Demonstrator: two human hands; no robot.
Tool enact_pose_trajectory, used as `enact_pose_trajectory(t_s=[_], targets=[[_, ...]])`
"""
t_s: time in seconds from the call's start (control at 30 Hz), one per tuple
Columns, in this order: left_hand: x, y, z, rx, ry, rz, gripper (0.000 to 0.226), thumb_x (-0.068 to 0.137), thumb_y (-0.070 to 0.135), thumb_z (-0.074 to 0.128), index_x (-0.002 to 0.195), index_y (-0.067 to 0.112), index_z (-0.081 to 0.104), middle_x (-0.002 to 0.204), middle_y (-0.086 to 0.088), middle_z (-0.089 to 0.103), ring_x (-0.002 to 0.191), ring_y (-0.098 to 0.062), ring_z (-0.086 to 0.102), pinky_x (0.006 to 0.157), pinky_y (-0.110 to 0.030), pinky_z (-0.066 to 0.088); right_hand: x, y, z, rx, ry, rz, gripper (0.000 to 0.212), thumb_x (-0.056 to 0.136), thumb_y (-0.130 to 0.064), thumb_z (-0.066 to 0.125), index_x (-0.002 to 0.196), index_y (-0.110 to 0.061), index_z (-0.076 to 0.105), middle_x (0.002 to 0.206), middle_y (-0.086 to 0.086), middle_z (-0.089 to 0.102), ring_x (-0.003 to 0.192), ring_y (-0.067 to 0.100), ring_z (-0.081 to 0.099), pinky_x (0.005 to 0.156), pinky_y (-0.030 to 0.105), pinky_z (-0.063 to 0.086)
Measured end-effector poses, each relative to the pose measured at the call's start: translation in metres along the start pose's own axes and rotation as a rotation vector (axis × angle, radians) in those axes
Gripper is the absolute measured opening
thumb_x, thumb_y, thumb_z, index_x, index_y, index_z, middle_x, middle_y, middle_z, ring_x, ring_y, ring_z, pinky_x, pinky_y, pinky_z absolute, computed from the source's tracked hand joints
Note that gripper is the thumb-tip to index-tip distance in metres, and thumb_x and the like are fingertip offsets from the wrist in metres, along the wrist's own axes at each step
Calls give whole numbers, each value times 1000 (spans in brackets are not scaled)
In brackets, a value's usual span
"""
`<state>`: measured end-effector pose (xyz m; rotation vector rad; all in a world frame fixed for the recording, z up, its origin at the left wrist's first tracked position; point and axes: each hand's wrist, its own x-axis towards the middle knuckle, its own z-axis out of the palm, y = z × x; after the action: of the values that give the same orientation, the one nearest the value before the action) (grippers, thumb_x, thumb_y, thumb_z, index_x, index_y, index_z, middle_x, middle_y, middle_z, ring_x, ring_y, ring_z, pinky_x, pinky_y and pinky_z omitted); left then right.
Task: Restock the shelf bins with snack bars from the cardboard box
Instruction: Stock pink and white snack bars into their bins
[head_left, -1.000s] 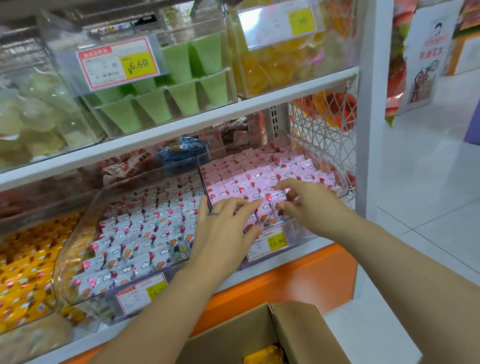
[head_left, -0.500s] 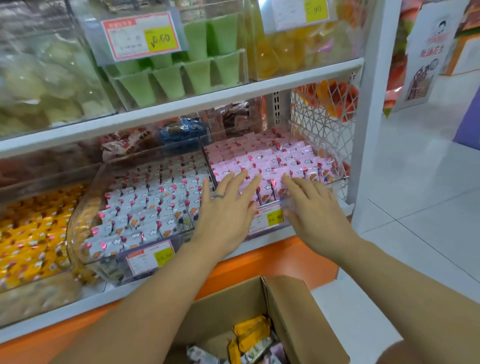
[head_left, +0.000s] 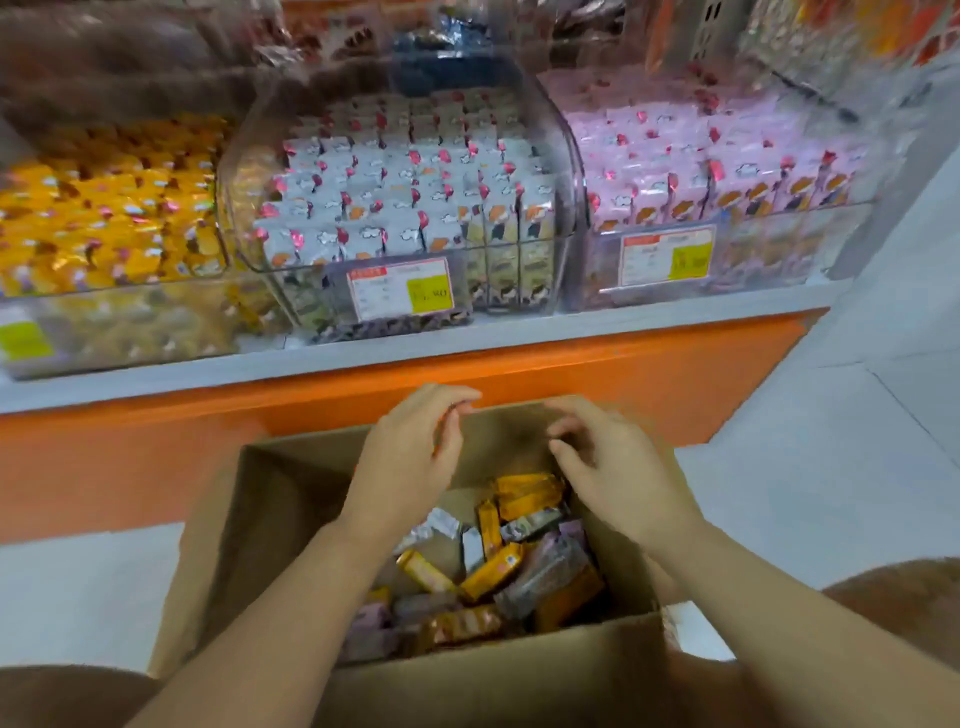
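Two bare forearms reaching forward and converging, left hand (head_left: 410, 457) and right hand (head_left: 618, 467) level and near each other, not touching, palms turned inward, fingers loosely curled, holding nothing

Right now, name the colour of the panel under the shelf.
The panel is orange; head view.

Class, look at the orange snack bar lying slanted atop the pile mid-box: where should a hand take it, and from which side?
Best grip: pinch the orange snack bar across its narrow width at mid-length, coming straight down from above. It lies uppermost with its long edges exposed, and the cardboard box walls block a sideways approach.
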<state>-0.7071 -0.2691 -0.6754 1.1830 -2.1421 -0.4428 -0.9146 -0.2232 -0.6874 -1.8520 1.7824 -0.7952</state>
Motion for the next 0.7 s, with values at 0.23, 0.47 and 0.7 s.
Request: enact_pose_trajectory(t_s=[0.23,0.47,0.7], targets=[[-44,-80,35,-49,-340,-382,26,96,13,49,116,25,62,103,12,61,97,-4,59,87,-25,49,3,29,58,57,-426,246,48,93,-15,57,138,-24,42,108,-4,57,112,13,54,97,24,42],[-88,-137,51,-53,-520,-656,28,91,10,57,113,26,65,105,10,66,95,-1,57,85,-13,40,4,55,91,44,-560,362,57,91,-13,60,142,-24,37,120,1,58,115,16,54,90,19,40],[-114,-173,32,-69,-852,-889,39,89,5,62,126,16,58,126,-3,59,106,-13,57,87,-25,51,16,43,125,68,-579,335,56,91,-17,62,141,-26,39,115,-4,58,114,12,54,91,21,43]])
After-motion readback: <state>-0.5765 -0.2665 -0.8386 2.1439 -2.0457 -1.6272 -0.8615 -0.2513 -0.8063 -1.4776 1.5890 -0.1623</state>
